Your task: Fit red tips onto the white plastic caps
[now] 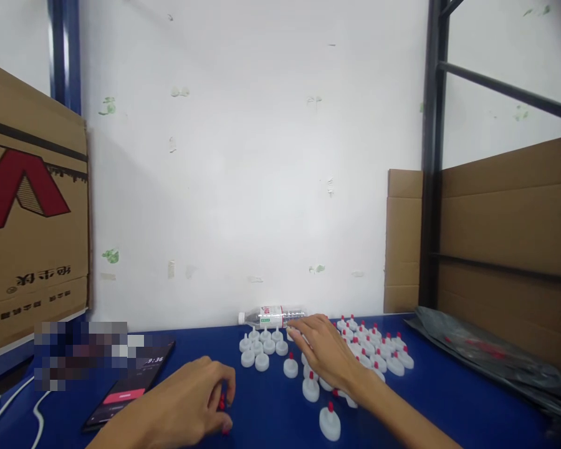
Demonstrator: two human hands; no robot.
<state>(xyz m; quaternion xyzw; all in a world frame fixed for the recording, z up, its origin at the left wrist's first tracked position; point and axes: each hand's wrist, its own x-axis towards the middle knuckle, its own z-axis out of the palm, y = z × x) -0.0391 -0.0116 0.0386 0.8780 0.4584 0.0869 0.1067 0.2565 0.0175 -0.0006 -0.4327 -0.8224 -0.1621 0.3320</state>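
Observation:
Several white caps with red tips [374,349] stand in rows on the blue table [449,399]. A second small cluster of white caps [262,348] without red tips sits to their left. My right hand [325,352] reaches forward over the caps, fingers stretched, its fingertips touching a white cap near a lying plastic bottle [273,316]. My left hand [191,402] rests curled on the table near the front, fingers closed around small red pieces [222,405].
A phone [131,383] with a lit screen lies at the left, white cables [9,411] beside it. Cardboard boxes stand at the left [28,206] and right [509,243]. A dark plastic bag [486,355] lies at the right. A white wall is behind.

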